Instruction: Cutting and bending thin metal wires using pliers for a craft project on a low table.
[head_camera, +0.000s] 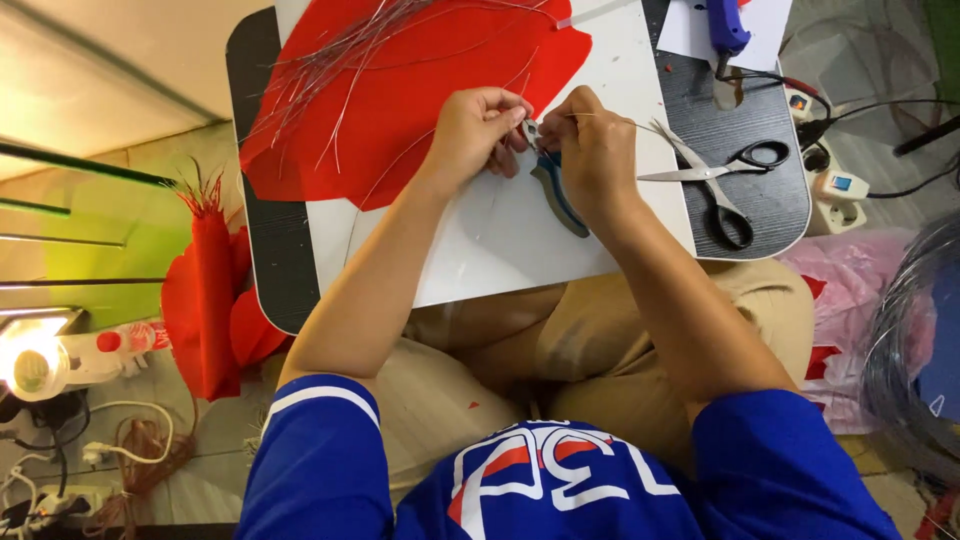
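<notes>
A thin wire (610, 118) is pinched in the left hand (475, 130), its grip narrow at the nose of blue-handled pliers (555, 185) clenched in the right hand (598, 155), above the white sheet (500, 240) on the bench (760, 190). Judged step: cutting or bending wire; next, steady squeeze likely needed. Scissors (720, 180) lie unused at right.

Home craft corner: low table (260, 180), scissors (715, 180), floor power strips (835, 185).
</notes>
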